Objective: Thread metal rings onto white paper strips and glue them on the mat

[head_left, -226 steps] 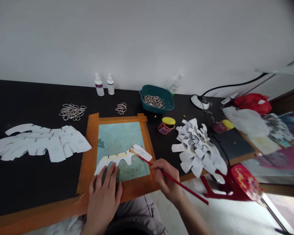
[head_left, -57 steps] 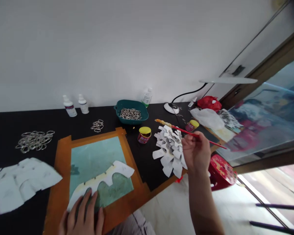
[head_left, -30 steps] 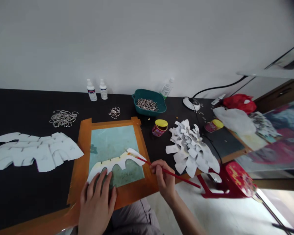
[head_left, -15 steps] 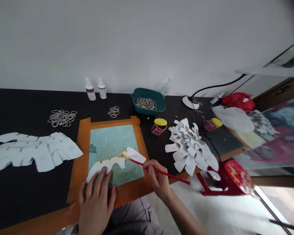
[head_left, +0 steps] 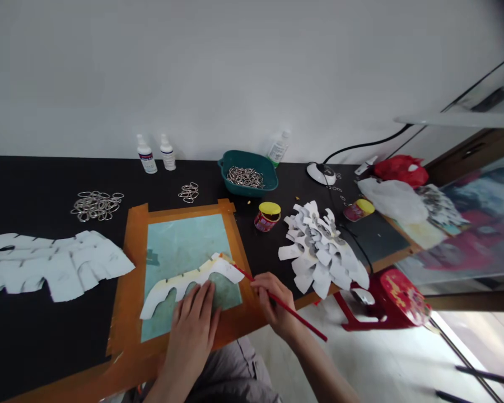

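Observation:
A scalloped white cut-out piece (head_left: 162,289) with small dark marks and a yellowish tint along its upper edge lies on a pale green sheet (head_left: 185,234) framed by orange tape. My left hand (head_left: 194,316) rests flat, fingers stretched out, with its fingertips at the lower edge of the piece. My right hand (head_left: 275,302) grips a thin red paintbrush (head_left: 304,322). The brush tip meets the upper right end of the piece, where a brownish-yellow smear shows. Behind the right hand stands a small tub (head_left: 266,220) with a yellow rim and dark contents.
White cut-outs lie overlapped in a stack (head_left: 59,266) at left and a fanned pile (head_left: 319,249) at right. Metal rings (head_left: 96,206) lie loose; more fill a green basin (head_left: 249,190). Two white bottles (head_left: 147,159) stand by the wall. A red stool (head_left: 405,296) is at right.
My left hand has shifted right along the piece, uncovering its left end. The brush tip has moved up and right to the piece's upper corner. The view has turned slightly.

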A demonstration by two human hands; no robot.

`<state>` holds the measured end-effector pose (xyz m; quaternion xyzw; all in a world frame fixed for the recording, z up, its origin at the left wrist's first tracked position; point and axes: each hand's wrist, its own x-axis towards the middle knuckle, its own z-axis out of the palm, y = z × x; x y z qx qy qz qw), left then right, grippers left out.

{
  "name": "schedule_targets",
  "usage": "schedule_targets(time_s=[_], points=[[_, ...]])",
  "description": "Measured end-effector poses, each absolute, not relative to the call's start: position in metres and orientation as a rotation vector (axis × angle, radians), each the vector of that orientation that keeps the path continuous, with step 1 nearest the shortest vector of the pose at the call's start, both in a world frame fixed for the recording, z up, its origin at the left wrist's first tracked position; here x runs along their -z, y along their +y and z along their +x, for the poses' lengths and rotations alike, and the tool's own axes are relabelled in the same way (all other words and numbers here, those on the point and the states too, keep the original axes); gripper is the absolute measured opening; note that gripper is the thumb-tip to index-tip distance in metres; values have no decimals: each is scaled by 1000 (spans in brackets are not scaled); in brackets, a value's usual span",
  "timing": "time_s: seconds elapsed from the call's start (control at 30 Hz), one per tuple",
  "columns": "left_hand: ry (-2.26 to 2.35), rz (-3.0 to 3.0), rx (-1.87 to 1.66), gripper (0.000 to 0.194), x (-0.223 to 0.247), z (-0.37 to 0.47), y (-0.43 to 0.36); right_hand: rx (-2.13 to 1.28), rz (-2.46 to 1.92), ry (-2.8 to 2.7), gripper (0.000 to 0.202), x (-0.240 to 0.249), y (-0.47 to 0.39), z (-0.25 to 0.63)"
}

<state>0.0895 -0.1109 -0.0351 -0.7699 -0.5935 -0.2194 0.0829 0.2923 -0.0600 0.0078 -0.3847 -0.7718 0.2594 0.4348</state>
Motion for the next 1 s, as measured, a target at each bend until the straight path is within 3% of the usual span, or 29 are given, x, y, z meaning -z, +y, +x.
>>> schedule_targets(time_s=[0.3,0.53,1.0], points=[[-1795,-2283,621,37,35,95,-110,-631,-811,-2115,28,-18,-59,295],[-1893,-2259,469,50,30,104,-98,-617,-813,-2083,31,-9,-50,291],[-1950,-2249,351,49,29,108,-95,-760,-1072,-1806,17,-4,-49,287]])
